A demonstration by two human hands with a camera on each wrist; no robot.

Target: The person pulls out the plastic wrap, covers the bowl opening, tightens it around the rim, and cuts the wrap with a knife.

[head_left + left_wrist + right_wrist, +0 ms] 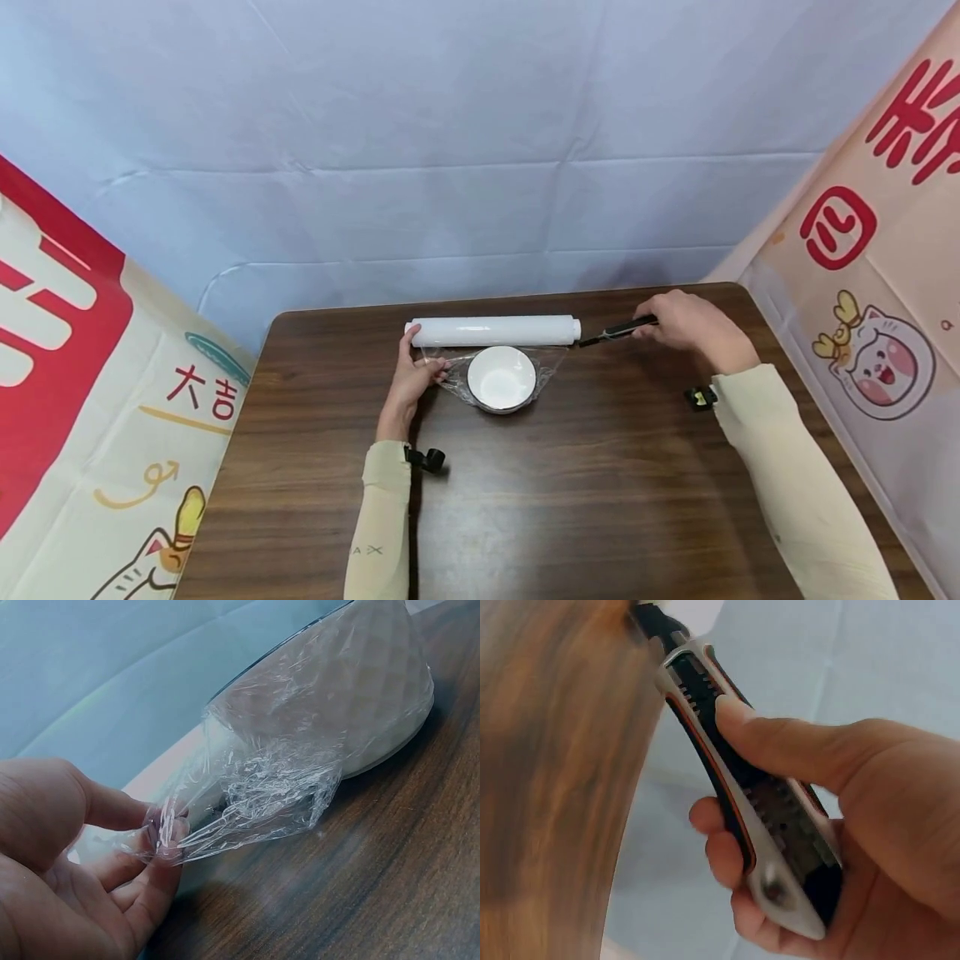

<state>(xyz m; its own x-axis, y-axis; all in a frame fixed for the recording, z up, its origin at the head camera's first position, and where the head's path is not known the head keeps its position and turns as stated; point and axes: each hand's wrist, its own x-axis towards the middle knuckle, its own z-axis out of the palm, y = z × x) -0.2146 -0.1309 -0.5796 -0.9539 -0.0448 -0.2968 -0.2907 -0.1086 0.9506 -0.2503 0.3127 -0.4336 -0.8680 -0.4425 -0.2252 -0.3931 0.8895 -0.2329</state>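
Observation:
A white bowl (502,379) with a dark rim stands near the table's back edge, clear plastic wrap (277,784) draped over it and bunched at its side. My left hand (415,377) pinches a gathered corner of the wrap between thumb and fingers, left of the bowl. Just behind the bowl lies a white roll of cling film (495,331), from which the sheet runs forward. In my right hand (686,323) is a utility knife (742,787), its thumb on the slider. The knife's dark tip points left, close to the roll's right end.
The brown wooden table (570,500) ends at a pale cloth backdrop (450,167) close behind the roll. Printed cloth panels (862,333) stand along both sides. Each wrist wears a small black camera (701,398).

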